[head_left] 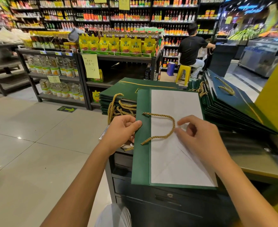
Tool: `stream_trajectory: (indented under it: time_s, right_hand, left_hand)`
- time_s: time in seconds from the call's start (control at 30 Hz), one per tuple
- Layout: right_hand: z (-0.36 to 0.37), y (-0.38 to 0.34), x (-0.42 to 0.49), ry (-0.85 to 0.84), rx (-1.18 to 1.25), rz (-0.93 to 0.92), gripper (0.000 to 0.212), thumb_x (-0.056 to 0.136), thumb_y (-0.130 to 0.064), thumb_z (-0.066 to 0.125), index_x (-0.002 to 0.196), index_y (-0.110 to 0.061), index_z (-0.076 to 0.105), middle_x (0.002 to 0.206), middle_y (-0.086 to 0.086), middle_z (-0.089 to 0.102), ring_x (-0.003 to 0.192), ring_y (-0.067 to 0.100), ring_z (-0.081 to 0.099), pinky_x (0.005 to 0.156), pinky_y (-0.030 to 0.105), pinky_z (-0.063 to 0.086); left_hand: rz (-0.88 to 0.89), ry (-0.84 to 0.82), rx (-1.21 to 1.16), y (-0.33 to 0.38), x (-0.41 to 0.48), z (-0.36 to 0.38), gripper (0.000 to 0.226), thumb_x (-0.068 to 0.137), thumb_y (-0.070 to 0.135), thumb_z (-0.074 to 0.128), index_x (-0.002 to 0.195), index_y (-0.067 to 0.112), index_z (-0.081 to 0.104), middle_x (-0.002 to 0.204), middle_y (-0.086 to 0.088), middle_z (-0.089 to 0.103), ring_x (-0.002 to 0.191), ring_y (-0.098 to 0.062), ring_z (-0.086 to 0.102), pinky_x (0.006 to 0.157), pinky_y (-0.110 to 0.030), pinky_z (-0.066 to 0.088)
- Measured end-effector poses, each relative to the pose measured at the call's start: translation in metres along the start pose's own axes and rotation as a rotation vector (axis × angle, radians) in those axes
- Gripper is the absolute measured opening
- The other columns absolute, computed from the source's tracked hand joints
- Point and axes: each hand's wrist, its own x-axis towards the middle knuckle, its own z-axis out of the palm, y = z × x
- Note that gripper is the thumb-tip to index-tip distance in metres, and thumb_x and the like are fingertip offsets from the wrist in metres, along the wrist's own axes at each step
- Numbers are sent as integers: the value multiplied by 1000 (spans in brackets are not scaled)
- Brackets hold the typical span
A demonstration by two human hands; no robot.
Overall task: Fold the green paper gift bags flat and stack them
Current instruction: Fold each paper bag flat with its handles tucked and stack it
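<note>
Readable text, head view:
- Yellow-green pouches (117,45), shelf top at upper centre: large characters 黄豆酱 on each front.
- Yellow paper note (90,66), hung below that shelf: handwritten, illegible apart from digits resembling "11".
- Green floor sticker (66,109), left of centre: yellow arrow, wording too small to read.
- Bottle labels on the back shelves: illegible.

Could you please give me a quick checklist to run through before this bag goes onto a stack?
1. Bag lies flat: the green gift bag looks flat, white panel up: ok.
2. Firm hold: left hand pinches the left edge: ok.
3. Handle tucked: the gold rope handle loops loose over the white panel, right hand fingertips beside it: not ok.
4. Stack ready: left stack looks level: ok.
5. Right stack fans and tilts: not ok.
6. Underside crease: cannot tell.
</note>
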Motion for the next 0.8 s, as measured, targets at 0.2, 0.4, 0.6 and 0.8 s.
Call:
stream_trajectory:
  time_s: [0.2,0.4,0.6,0.8]
  right_hand:
    - [-35,25,-6,74,-99,320,33,89,-41,72,111,-20,57,69,2,63,69,17,61,67,39,53]
    - [-40,27,-10,45,35,335,17,93,-35,70,87,-19,68,46,-6,49,43,3,45,63,30,47]
    - [-57,0,7,181,231,258,8,92,-29,71,92,-21,69,53,-4,54,52,7,49,66,31,52]
    - [-85,-42,34,305,421,101,5,96,-25,67,96,-21,67,67,13,66,55,12,55,59,24,47]
  left_hand:
    - [-2,69,-4,-1,1,0,22,98,25,66,95,5,72,85,-25,72,66,-27,67,59,-33,59]
    - [-19,158,-62,12,-6,5,26,97,30,66,95,5,74,79,-5,76,65,-16,70,56,-27,59]
    - [63,220,-148,44,-11,-6,26,97,29,66,84,8,73,64,1,65,57,-12,56,53,-22,47]
    - [264,257,-200,105,-13,-26,20,94,32,67,84,15,73,59,0,57,47,-12,48,43,-20,38]
